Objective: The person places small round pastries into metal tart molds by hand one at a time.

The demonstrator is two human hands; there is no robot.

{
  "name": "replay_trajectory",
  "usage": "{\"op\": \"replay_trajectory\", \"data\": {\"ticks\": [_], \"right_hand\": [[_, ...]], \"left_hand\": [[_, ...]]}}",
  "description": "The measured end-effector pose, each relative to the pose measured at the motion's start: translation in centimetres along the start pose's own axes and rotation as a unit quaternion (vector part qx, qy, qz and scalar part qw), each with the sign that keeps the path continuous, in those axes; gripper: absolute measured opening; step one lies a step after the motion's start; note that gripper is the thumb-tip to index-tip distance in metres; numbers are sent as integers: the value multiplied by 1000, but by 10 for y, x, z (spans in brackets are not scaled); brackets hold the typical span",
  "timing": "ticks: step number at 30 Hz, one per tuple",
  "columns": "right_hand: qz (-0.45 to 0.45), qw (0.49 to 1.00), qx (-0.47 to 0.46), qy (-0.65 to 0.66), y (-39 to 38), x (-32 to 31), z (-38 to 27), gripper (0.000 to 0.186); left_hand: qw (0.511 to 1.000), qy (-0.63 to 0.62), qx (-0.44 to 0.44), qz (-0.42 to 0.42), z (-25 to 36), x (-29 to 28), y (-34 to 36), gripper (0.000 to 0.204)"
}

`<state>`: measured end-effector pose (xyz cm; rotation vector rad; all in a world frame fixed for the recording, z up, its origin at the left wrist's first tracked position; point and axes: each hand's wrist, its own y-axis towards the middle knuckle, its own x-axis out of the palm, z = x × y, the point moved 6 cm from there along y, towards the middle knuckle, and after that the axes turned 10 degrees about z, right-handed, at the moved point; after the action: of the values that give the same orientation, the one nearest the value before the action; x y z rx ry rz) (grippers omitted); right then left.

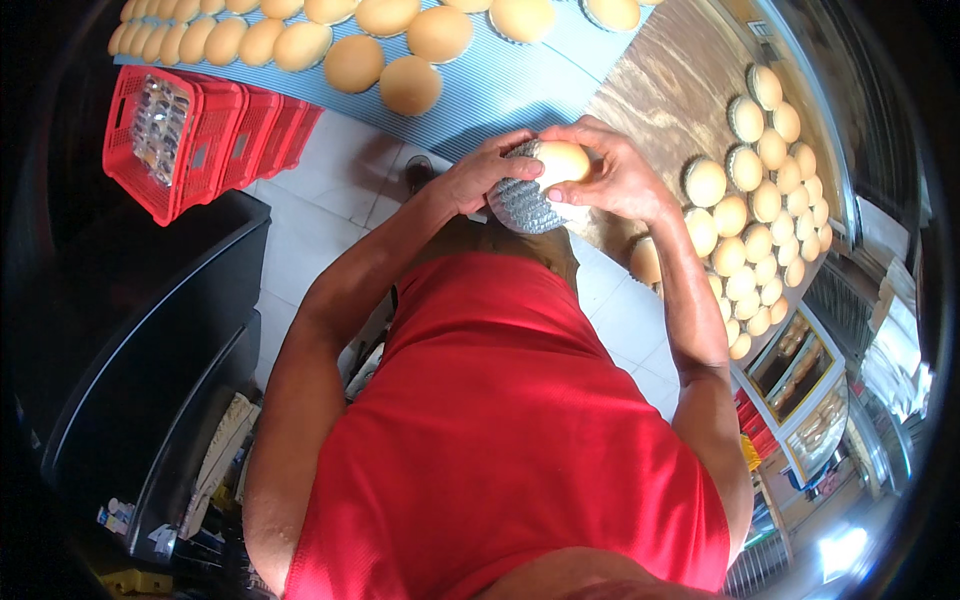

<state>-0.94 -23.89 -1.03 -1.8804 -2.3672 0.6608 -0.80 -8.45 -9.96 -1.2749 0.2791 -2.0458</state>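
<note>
In front of my waist, both hands work on one round golden bun (564,160). My right hand (628,178) is closed on it from the right, with the thumb below and the fingers above. My left hand (478,178) is closed on a grey, shiny, ridged wrapper or cup (525,208) at the bun's left side; which of the two it is, I cannot tell. The wrapper touches the bun and partly covers its left end. Fingers hide part of both.
Rows of golden buns (440,34) lie on a blue ribbed surface (490,95) ahead. More buns (766,200) sit on a wooden board (660,90) at right. Red crates (215,135) with clear-wrapped goods stand at left, above a black cabinet (150,300).
</note>
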Motion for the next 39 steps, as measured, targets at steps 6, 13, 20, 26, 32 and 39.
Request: {"op": "replay_trajectory", "data": {"ticks": [6, 13, 20, 26, 32, 39], "right_hand": [[29, 999, -23, 24, 20, -9, -4, 54], [86, 996, -25, -7, 57, -33, 12, 40], [142, 987, 16, 74, 98, -61, 37, 32], [313, 941, 76, -107, 132, -102, 64, 61], [408, 884, 57, -222, 99, -107, 67, 78], [426, 814, 107, -379, -40, -168, 104, 79]], "left_hand": [[997, 17, 54, 53, 20, -5, 12, 59], [989, 10, 79, 127, 41, -29, 28, 54], [982, 53, 132, 127, 67, -40, 41, 53], [977, 45, 131, 165, 72, -49, 48, 54], [951, 53, 248, 179, 86, -45, 74, 57], [967, -60, 203, 144, 61, -88, 85, 41]]}}
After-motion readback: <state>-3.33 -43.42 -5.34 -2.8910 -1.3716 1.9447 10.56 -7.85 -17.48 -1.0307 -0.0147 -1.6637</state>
